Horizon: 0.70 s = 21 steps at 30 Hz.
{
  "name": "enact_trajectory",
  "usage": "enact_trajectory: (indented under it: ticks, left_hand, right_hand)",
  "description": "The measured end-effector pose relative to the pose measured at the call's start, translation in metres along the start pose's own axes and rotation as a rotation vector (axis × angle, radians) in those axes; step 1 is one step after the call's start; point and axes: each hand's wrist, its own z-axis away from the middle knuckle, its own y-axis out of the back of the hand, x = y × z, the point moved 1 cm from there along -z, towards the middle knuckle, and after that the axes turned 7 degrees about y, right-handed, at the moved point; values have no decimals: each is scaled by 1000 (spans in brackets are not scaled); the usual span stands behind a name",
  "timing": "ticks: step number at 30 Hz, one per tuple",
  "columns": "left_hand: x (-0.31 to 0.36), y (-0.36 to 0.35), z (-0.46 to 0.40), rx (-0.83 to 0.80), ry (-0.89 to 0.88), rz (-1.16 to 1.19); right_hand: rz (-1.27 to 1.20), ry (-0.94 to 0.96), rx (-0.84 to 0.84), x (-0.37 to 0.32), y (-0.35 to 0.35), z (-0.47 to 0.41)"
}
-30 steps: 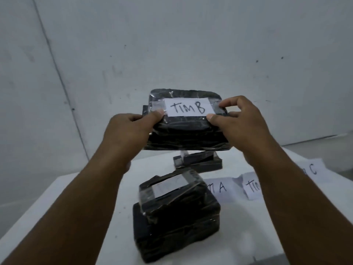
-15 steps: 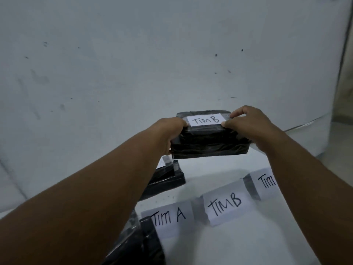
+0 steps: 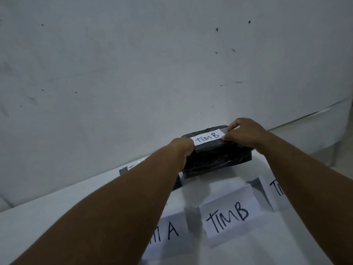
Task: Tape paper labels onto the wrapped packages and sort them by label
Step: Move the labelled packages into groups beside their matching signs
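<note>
A black wrapped package (image 3: 215,159) with a white paper label (image 3: 208,139) reading "TIM B" sits low at the back of the white table (image 3: 76,217), behind the "TIM B" table card (image 3: 229,215). My left hand (image 3: 181,150) grips its left end. My right hand (image 3: 246,134) holds its right end, thumb and fingers curled at the label's edge. Whether the package touches the table I cannot tell.
A "TIM A" card (image 3: 172,230) lies left of the "TIM B" card, and a third card (image 3: 275,190) lies right, partly behind my right forearm. Another black package (image 3: 124,170) with a label peeks out behind my left forearm. A white wall rises just behind the table.
Both hands have carried the "TIM B" package forward and down, from chest height to the table's back area behind the "TIM B" card. The view has shifted right.
</note>
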Motion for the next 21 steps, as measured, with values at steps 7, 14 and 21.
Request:
enact_trajectory:
  ticks: [7, 14, 21]
  left_hand:
    - [-15, 0, -24, -17, 37, -85]
    - [-20, -3, -22, -29, -53, -350]
    - [-12, -2, -8, 27, -238, -778]
  right_hand:
    - [33, 6, -48, 24, -34, -15]
    - [16, 3, -84, 40, -40, -24]
    - [31, 25, -101, 48, -47, -19]
